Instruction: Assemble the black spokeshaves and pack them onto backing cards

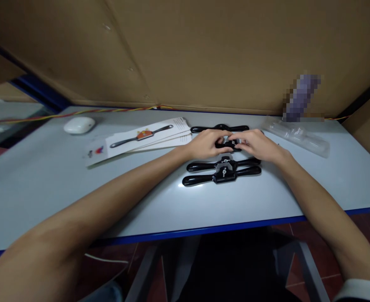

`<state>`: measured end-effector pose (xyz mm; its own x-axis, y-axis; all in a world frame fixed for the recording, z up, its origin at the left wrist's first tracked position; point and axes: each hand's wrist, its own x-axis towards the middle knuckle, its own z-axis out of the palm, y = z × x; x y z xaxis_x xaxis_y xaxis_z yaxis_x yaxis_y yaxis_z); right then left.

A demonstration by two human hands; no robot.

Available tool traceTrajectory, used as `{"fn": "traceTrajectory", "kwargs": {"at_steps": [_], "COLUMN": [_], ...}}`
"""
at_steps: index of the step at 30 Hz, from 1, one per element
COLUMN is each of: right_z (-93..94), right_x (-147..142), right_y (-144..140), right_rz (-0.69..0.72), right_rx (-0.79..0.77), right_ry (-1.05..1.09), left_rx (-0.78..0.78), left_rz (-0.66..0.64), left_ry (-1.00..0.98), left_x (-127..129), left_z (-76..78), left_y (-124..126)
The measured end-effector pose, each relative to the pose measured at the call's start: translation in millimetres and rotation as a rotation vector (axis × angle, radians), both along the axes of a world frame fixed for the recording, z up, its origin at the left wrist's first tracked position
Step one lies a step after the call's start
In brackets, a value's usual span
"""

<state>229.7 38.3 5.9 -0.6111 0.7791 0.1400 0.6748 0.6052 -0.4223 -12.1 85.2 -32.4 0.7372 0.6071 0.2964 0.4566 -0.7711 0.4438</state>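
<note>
My left hand and my right hand meet over a black spokeshave, fingers curled on its middle part from both sides. Its handles are mostly hidden beneath my hands. Nearer to me lie two more black spokeshaves: a front spokeshave with a pale blade plate and a small screw, and another spokeshave just behind it. Beyond my hands, a further spokeshave lies crosswise on the table.
White printed cards picturing a spokeshave are fanned out to the left. A white rounded case sits farther left. Clear plastic packaging lies at right, before a pixelated purple object. A twisted cable runs along the cardboard wall.
</note>
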Motion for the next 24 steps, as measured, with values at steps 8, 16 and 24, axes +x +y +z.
{"fn": "traceTrajectory", "kwargs": {"at_steps": [8,16,24], "right_z": [3.0,12.1,8.9], "right_x": [0.4,1.6,9.6], "right_y": [4.0,0.5,-2.7], "right_rz": [-0.007,-0.009,-0.129], "right_rx": [0.033,-0.025,-0.119], "right_ry": [-0.052,-0.107,-0.019], "left_rx": [0.006,-0.019,-0.014], "left_rz": [-0.009,-0.017,-0.015], "left_ry": [0.009,0.001,-0.043], "left_x": [0.1,-1.0,1.7], "left_z": [0.4,1.3,-1.0], "left_y": [1.3,-1.2,-2.4]}}
